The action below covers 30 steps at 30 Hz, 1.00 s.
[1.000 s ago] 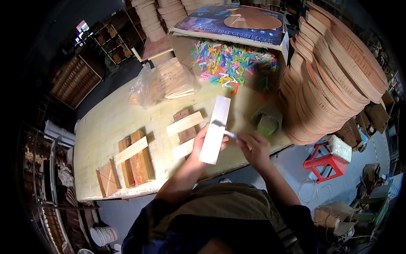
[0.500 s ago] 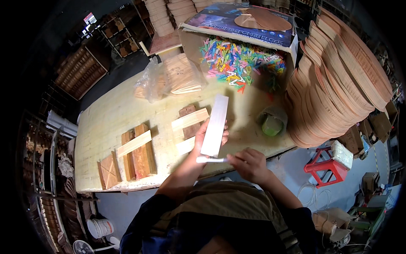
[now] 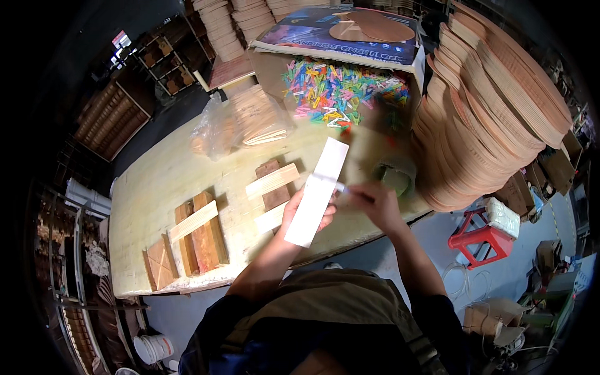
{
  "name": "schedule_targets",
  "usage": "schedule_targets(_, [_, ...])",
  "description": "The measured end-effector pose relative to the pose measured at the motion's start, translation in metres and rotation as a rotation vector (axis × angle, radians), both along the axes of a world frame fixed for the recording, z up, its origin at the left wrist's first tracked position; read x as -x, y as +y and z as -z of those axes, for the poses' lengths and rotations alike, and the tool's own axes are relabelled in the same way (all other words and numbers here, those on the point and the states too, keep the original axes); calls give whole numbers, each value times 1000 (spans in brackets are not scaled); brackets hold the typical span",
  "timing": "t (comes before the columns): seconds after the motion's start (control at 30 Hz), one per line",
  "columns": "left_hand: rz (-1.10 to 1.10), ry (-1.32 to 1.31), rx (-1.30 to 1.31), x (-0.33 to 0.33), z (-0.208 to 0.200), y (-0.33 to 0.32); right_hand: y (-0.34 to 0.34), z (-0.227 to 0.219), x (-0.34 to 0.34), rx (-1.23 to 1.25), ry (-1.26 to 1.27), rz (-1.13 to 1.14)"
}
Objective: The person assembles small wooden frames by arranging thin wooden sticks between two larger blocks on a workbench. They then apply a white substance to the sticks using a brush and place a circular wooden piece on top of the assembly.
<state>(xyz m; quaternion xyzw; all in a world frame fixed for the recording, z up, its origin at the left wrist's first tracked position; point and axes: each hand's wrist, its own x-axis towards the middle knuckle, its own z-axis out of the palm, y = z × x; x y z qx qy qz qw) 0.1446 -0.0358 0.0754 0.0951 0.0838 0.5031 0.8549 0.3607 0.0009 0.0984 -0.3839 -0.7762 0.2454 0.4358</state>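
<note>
A pale flat wooden strip (image 3: 317,194) lies tilted in my left hand (image 3: 291,215), whose fingers wrap round it from beneath and show at its right edge. In my right hand (image 3: 375,205) is a small white brush (image 3: 339,187) that looks like a toothbrush. Its head is over the middle of the strip's upper face, blurred and pale against the wood, so contact is hard to make out. Just left of my left hand, a light wooden strip (image 3: 272,180) rests across dark blocks (image 3: 275,197), with another pale strip (image 3: 272,218) nearer to me.
On the table (image 3: 144,187) are wooden blocks (image 3: 209,231) with a strip across them, bagged wood pieces (image 3: 256,115) and a green-lined cup (image 3: 395,178). A carton of colourful clips (image 3: 337,87) stands behind. Tall curved wood stacks (image 3: 481,119) rise at right, beyond a red stool (image 3: 481,240).
The brush has moved from the strip's near end up to its middle, with my right hand going away from me. The strip has tilted further to the right. The whole view has shifted slightly.
</note>
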Motion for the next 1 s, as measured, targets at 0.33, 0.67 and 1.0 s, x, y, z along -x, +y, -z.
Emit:
schedule_targets(0.33, [-41,-113,16,16,7,0,-46,12,10,-469,-54,-245])
schedule_targets(0.67, [-44,-57,-62,16,6,9,-19,-5,4,-370,-85,12])
schedule_targets(1.0, [-130,6,-47,26,13,11,-44,3,14,-481,-141,-78])
